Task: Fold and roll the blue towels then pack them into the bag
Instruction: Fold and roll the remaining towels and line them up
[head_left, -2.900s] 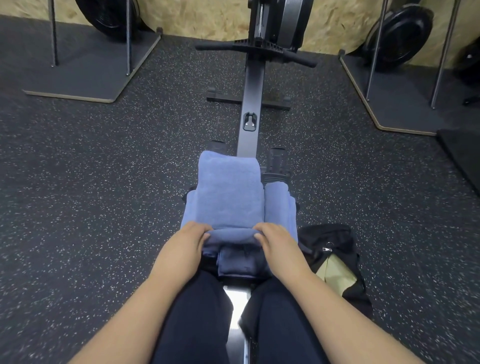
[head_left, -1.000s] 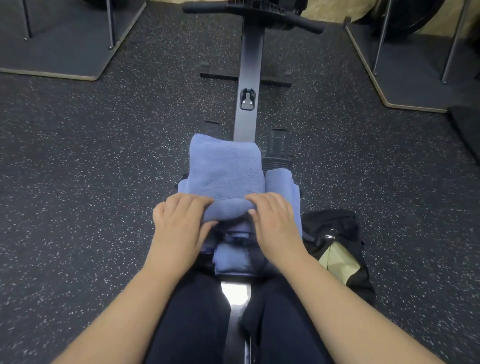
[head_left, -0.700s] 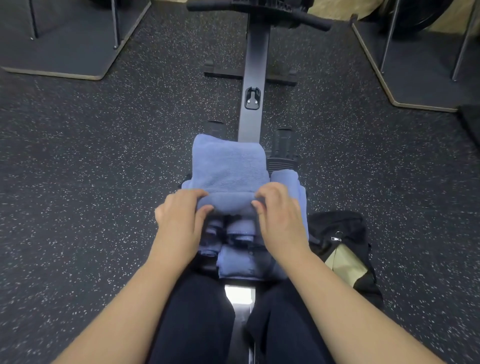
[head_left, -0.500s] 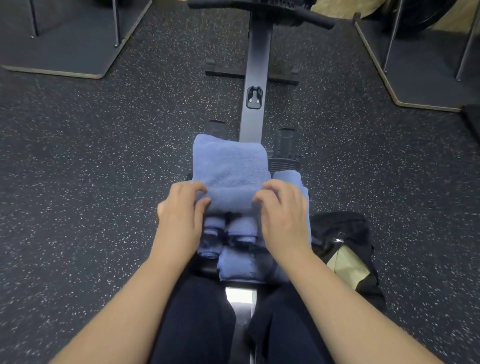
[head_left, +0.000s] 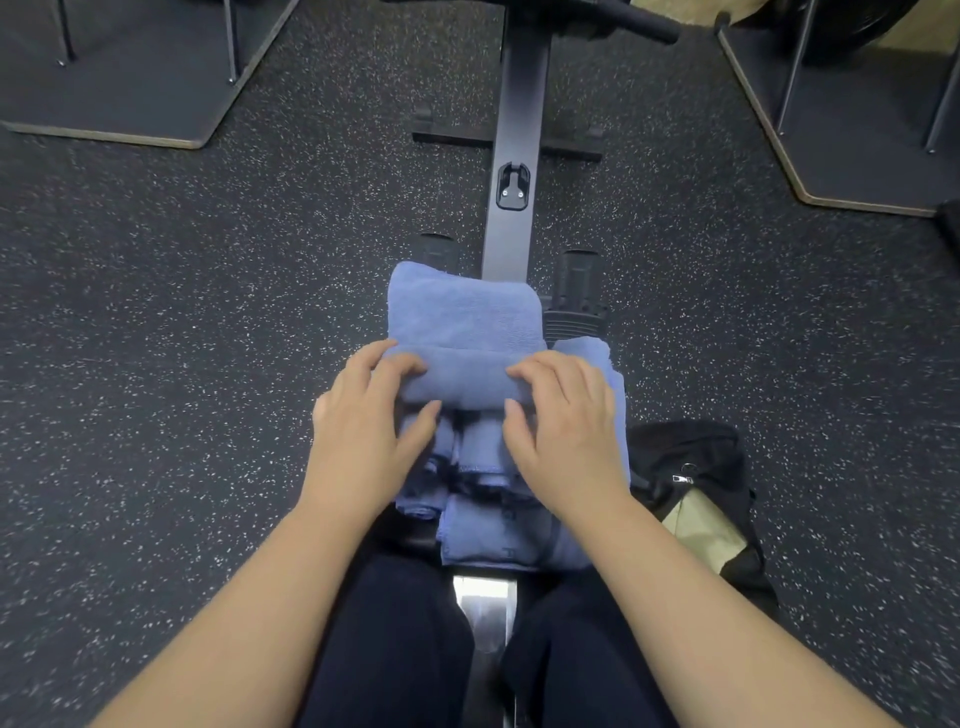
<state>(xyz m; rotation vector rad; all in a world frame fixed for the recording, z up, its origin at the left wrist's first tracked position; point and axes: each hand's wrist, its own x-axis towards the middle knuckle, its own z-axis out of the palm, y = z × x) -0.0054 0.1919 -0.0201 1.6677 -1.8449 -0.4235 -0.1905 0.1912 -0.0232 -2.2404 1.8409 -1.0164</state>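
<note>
While both hands work the roll, notes run from biggest item to smallest.

Floor (head_left: 156, 364): dark speckled rubber, spreading out on both sides of the hands.
Rowing machine rail (head_left: 514, 104): runs straight away beyond the fingertips; its seat end seems to serve as the work surface, so the cloth sits at lap height within easy reach.
Bag (head_left: 691, 488): black, mouth open with a pale lining showing, on the floor just outside the right wrist; likely parked there for a short carry when packing.
Blue towel (head_left: 462, 317): folded to a narrow strip, its flat part lying beyond the fingers, its rolled part under them; soft terry, even blue, edges fairly square.
Other towels (head_left: 493, 525): one folded piece near the wrists, what look like rolled ones below the palms, another (head_left: 597, 358) beside the right hand.
Left hand (head_left: 363, 431): fingers curled over the roll's left end, thumb tucked behind, clamped on cloth.
Right hand (head_left: 561, 426): mirrors it at the right end; paired grip probably keeps the roll tight and straight.
Stage, by my reading: rolling partway, packing not begun.
</note>
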